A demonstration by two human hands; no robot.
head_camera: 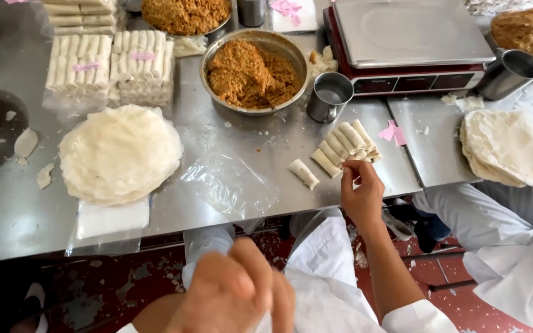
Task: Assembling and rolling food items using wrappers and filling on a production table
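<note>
My right hand (361,194) reaches over the steel table's front edge, and its fingertips touch the near end of a row of several pale rolled spring rolls (345,142). One more roll (303,173) lies apart just left of the row. My left hand (235,293) hangs low below the table edge, close to the camera, fingers curled shut with nothing seen in it. A stack of round white wrappers (119,153) lies to the left. A steel bowl of brown shredded filling (252,73) stands behind the rolls.
A steel cup (329,97) and a red scale (407,46) stand behind the row. Packed rolls (110,63) lie at back left, an empty plastic bag (229,182) at centre. Another person in white (513,246) sits at right by a second wrapper stack (508,147).
</note>
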